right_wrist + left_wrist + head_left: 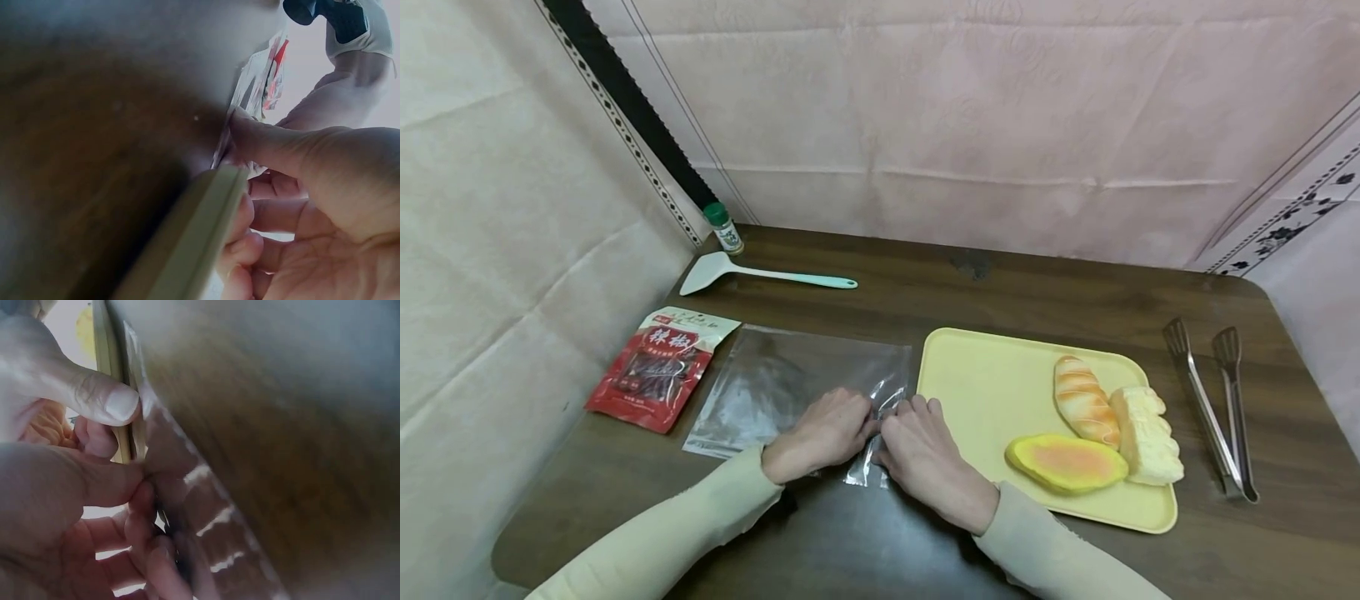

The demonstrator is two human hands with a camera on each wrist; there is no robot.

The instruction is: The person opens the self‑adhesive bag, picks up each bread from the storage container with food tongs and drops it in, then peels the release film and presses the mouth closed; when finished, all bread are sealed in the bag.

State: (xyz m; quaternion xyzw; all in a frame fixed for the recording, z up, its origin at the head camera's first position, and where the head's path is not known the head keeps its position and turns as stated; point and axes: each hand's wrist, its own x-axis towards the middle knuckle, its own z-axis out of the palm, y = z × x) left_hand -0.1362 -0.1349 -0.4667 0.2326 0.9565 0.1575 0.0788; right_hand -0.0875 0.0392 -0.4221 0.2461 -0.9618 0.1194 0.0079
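A clear plastic bag [756,387] lies flat on the dark wooden table, its right end bunched and shiny between the two hands. My left hand [829,432] pinches that edge between thumb and curled fingers; the left wrist view shows the crinkled film [206,519] running out from the fingertips. Close beside it, my right hand [928,458] pinches the same edge, thumb against the film in the right wrist view. The knuckles of the two hands almost meet. Right of the right hand is a pale yellow tray [977,392], whose rim shows near the fingers.
On the tray lie a bread roll [1084,400], a white scalloped loaf [1146,437] and a yellow papaya-like half [1066,463]. Metal tongs [1213,417] rest further right. Left stand a red chilli packet [658,367], a pale spatula [767,273] and a green-capped bottle [724,228].
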